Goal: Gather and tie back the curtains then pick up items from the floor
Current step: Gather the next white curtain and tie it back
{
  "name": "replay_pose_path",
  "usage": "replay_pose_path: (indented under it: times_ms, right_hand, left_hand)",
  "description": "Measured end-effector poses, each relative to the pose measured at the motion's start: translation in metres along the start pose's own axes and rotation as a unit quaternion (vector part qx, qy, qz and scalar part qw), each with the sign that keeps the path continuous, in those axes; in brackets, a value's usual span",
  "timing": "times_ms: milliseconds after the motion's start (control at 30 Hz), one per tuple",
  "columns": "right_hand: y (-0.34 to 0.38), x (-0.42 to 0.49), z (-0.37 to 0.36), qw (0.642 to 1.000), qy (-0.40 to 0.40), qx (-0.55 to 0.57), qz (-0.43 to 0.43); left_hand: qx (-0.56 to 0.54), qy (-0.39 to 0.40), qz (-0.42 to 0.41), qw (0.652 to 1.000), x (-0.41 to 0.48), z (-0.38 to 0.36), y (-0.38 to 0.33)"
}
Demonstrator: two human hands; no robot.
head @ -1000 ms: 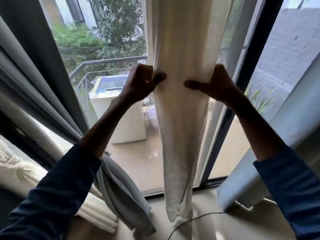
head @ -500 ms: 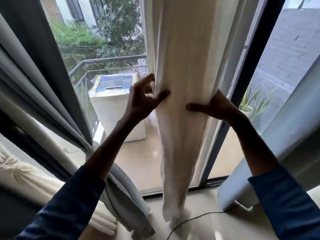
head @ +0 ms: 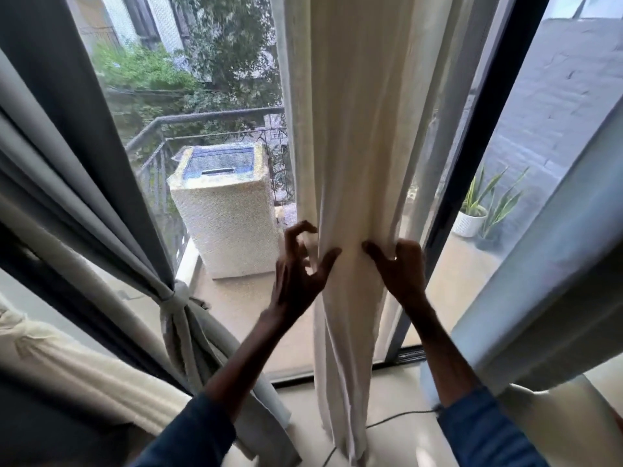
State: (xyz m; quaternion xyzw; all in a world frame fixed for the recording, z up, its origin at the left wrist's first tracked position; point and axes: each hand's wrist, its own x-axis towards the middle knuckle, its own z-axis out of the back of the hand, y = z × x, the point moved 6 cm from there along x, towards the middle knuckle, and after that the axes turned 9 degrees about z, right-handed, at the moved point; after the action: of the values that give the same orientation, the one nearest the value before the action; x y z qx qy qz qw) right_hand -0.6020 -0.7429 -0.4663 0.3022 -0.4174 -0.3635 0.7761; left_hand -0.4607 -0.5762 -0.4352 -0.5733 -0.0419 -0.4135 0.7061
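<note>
"Now, position check: where is the cloth hanging, and what are the hands doing?" (K)

"The cream curtain [head: 354, 163] is hanging straight down mid-window, bunched into a column and reaching down to the floor [head: 404, 446]. The right hand [head: 401, 267] is gripping its right edge, thumb pressing the front and the rest wrapping behind. The left hand [head: 296, 274] is pressing its thumb on the front near the left edge. Its fingers [head: 291, 244] are curling loosely beside that edge, and I cannot tell whether they are catching any cloth." (M)

"What are you flagging as risk?" (K)

"Judgement only: if the left side is not gathering the whole edge, folds are likely going to slip out leftward, and the bundle will be coming apart before any tie goes round. No tie for this curtain is showing in view. Also, a cable [head: 394, 417] is lying on the floor just beside the hem — cloth dragging sideways could be snagging it, and so could a foot." (M)

"Room to move?" (K)

"To the left, open glass is showing between the cream column and the grey curtain [head: 84, 197], which is sitting tied back with its band [head: 173, 306]. The right is tighter — the black window frame [head: 478, 156] is running just beside the right hand, and a loose grey panel [head: 546, 264] is slanting in near the right forearm. Floor pick-up is not yet starting, in my reading." (M)
</note>
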Motion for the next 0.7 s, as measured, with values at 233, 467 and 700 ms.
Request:
replay_pose_path:
  times_ms: [233, 467, 700]
  right_hand:
    - [0.008, -0.04, 0.005, 0.993, -0.11, -0.029, 0.037]
    - [0.037, -0.08, -0.011, 0.989, -0.051, -0.056, 0.124]
    - [0.035, -0.097, -0.026, 0.986, 0.098, -0.045, 0.129]
  left_hand:
    - [0.02, -0.024, 0.093, 0.995, -0.022, -0.013, 0.002]
    - [0.099, 0.024, 0.111, 0.989, -0.018, -0.035, -0.015]
    - [0.135, 0.111, 0.155, 0.972, -0.007, -0.046, -0.02]
